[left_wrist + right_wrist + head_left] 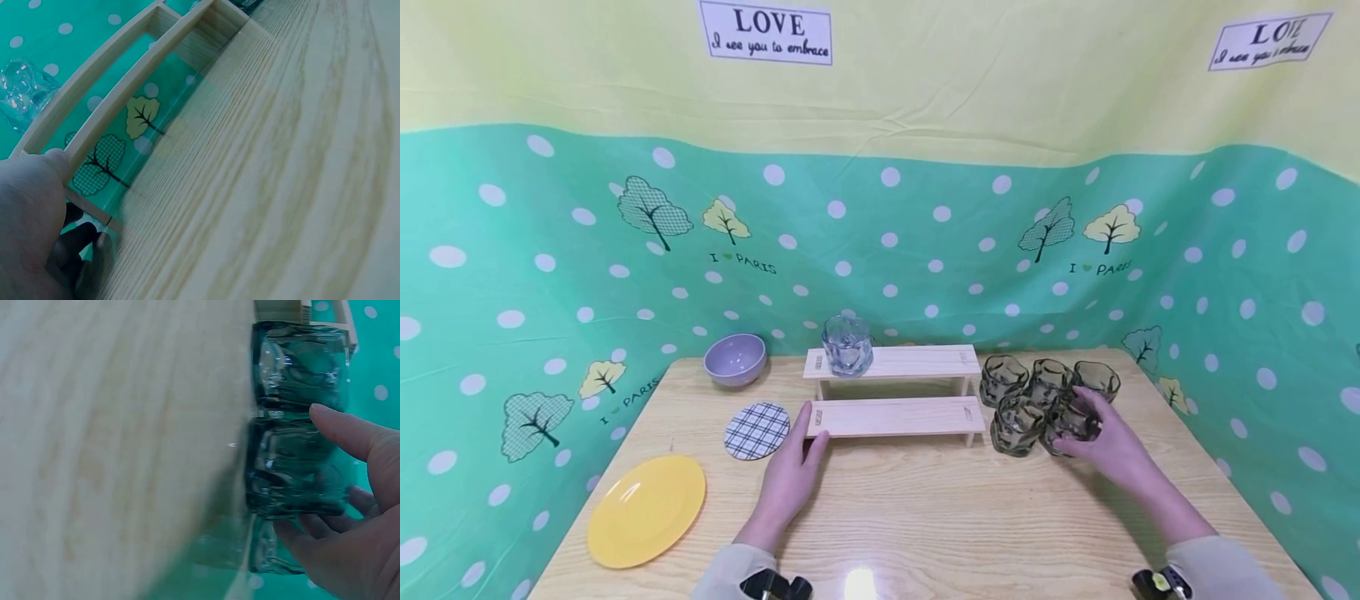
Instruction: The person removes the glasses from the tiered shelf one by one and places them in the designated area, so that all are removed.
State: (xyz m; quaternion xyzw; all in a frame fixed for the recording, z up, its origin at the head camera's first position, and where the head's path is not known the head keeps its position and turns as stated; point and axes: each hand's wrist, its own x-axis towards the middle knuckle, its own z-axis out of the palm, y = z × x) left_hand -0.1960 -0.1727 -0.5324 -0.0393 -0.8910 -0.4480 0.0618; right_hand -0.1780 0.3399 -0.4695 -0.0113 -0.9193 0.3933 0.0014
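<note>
My right hand (pixel 1086 427) grips the front right glass (pixel 1066 422) in a cluster of several dark green faceted glasses (pixel 1004 377) on the right of the wooden table (pixel 925 517). The right wrist view shows thumb and fingers (pixel 350 431) wrapped round that glass (pixel 294 469), with another glass (pixel 300 362) beside it. My left hand (pixel 808 433) lies flat on the table, its thumb against the left end of the lower tier of a two-tier wooden shelf (pixel 898 415). In the left wrist view the thumb (pixel 44 181) touches the shelf frame (pixel 119 106). A clear glass (pixel 847 344) stands on the upper tier.
A checked round coaster (pixel 757 431) lies just left of the shelf. A purple bowl (pixel 735 358) sits at the back left and a yellow plate (pixel 646 510) at the front left. A green dotted cloth (pixel 512 275) walls the table on three sides.
</note>
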